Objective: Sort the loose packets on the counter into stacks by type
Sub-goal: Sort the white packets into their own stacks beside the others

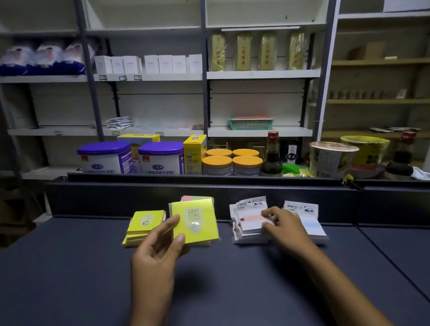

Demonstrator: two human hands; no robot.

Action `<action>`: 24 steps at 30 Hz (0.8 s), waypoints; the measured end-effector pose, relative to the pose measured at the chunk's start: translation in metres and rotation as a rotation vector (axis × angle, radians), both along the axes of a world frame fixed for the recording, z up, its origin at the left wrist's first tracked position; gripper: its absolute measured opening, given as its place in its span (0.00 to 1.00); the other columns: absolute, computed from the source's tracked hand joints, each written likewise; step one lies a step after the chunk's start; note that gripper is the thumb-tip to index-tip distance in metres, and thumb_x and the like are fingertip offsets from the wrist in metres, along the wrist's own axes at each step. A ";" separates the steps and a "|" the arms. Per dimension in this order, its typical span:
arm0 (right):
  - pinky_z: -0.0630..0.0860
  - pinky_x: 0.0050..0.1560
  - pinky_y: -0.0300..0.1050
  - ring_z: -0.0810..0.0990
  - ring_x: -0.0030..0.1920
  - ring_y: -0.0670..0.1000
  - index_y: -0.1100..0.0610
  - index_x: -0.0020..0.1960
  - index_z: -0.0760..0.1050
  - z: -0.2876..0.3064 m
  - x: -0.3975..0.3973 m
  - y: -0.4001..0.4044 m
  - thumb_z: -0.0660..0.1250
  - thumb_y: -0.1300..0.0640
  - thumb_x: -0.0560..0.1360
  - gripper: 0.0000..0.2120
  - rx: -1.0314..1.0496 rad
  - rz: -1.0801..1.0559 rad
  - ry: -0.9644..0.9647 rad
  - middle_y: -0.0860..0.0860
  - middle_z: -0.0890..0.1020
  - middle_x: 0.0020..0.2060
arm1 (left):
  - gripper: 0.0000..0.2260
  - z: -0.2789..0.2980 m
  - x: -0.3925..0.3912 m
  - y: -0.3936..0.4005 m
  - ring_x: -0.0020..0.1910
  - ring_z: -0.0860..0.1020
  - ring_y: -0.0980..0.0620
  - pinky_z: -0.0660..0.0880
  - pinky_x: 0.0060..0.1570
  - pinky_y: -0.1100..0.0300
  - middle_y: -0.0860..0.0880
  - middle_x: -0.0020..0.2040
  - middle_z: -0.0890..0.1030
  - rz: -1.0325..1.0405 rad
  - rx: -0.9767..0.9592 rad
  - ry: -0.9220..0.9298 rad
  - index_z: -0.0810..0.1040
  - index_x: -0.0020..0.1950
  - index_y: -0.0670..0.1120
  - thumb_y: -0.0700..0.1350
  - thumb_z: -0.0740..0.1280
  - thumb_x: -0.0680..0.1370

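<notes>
While left hand (156, 252) pinches glossy yellow packet (194, 224), right hand (282, 224) grips white stack (250, 224).

A single head-worn wide-angle camera looks forward and down across the dark tabletop (60, 274) from its near edge, close above it. It faces the raised far edge and the store shelving (260, 74) beyond. Both forearms enter from the bottom of the picture. Straight lines bow outward toward the picture's edges.

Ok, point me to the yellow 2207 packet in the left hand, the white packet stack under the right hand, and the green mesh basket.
yellow 2207 packet (195, 225): head view, front face.
white packet stack (250, 224): head view, top packet.
green mesh basket (251, 125): head view, front wall.
</notes>
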State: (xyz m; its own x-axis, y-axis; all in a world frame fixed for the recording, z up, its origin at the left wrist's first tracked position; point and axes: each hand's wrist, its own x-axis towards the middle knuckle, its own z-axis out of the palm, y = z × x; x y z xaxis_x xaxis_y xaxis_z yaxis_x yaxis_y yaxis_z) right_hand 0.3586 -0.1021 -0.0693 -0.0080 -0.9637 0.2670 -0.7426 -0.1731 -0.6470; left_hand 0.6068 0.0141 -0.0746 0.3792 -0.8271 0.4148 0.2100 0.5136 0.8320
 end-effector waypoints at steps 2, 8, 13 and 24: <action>0.67 0.66 0.47 0.70 0.64 0.58 0.55 0.68 0.75 -0.004 0.002 -0.001 0.63 0.56 0.80 0.17 0.022 -0.020 0.098 0.58 0.76 0.58 | 0.16 -0.001 0.002 -0.001 0.53 0.83 0.56 0.81 0.46 0.63 0.53 0.54 0.85 -0.001 0.001 0.002 0.83 0.58 0.49 0.32 0.68 0.76; 0.67 0.65 0.46 0.70 0.64 0.56 0.54 0.69 0.73 -0.001 0.000 0.005 0.63 0.53 0.80 0.18 -0.009 -0.012 0.195 0.55 0.71 0.57 | 0.15 -0.002 0.001 0.003 0.50 0.83 0.59 0.80 0.42 0.65 0.55 0.53 0.85 0.013 0.014 -0.025 0.83 0.58 0.49 0.33 0.69 0.76; 0.72 0.60 0.49 0.71 0.63 0.54 0.54 0.66 0.70 0.019 -0.009 0.015 0.65 0.49 0.79 0.19 -0.145 0.034 0.437 0.53 0.72 0.59 | 0.15 0.002 -0.002 0.016 0.51 0.82 0.61 0.80 0.41 0.65 0.57 0.54 0.85 0.066 0.015 -0.079 0.83 0.58 0.51 0.35 0.69 0.76; 0.72 0.59 0.49 0.72 0.65 0.53 0.53 0.68 0.68 0.044 0.043 0.026 0.60 0.42 0.80 0.22 -0.245 0.191 0.588 0.51 0.74 0.63 | 0.15 0.013 0.036 0.036 0.47 0.82 0.62 0.79 0.39 0.66 0.53 0.51 0.85 0.174 0.061 -0.145 0.83 0.56 0.52 0.34 0.69 0.77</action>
State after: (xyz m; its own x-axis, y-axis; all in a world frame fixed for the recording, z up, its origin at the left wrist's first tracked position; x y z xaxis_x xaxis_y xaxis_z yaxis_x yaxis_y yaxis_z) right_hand 0.4012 -0.0763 -0.0253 0.3708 -0.8447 0.3859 -0.9016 -0.4271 -0.0687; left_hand 0.6432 0.0497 -0.0616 0.4580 -0.7799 0.4266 -0.0013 0.4792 0.8777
